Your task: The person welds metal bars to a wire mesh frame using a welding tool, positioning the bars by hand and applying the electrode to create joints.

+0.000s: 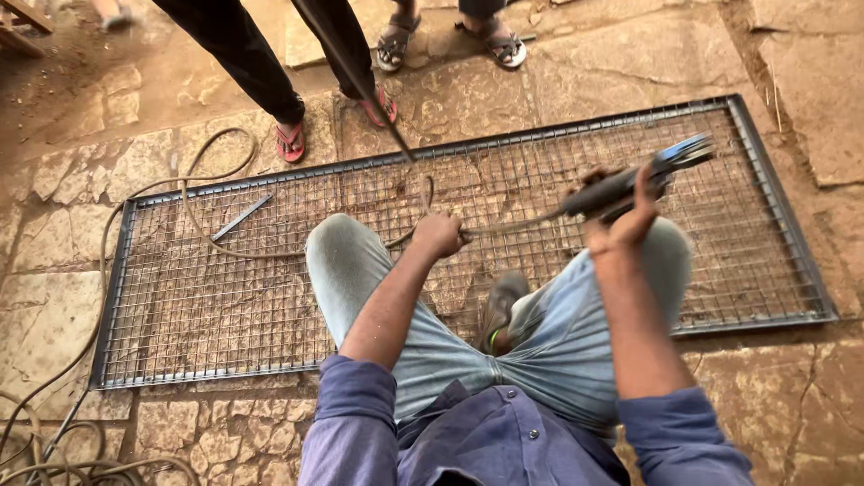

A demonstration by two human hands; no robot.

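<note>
While the right hand [625,225] grips the welding holder [630,184], left fingers [441,236] clench the cable [508,225]; the next move calls for lowering toward the mesh frame [765,180] at 12 o'clock.

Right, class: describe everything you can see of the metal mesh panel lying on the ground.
The mesh panel is a long rectangle of thin grey wire grid inside a dark metal frame. It lies flat on the stone paving. The squatting person's shoe rests on it, and a cable and a short flat metal strip lie across its left part. The left hand holds the cable above it; the right hand holds a dark tool over it.
</note>
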